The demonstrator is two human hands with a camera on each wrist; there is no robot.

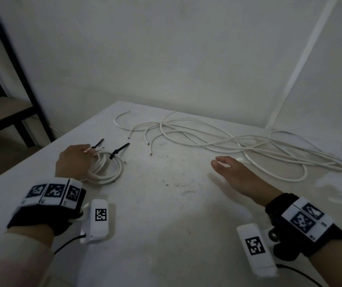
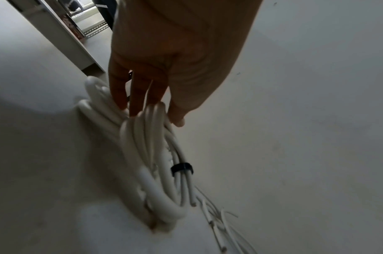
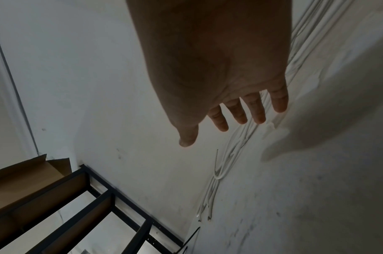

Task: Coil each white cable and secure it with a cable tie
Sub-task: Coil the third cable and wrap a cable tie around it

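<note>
1. Scuffed, matte white desk [image 1: 166,204] against a bare pale wall; dark metal shelving stands off beyond the left hand.
2. Done, by my reckoning: one coiled cable [image 1: 106,168], smooth round loops cinched by black cable ties [image 1: 117,151], under the left hand [image 1: 73,161], whose fingers lie straight on it.
3. Left: loose cables [image 1: 217,139] sprawl just beyond the right hand [image 1: 238,175], which hovers flat, fingers spread, holding nothing.
</note>
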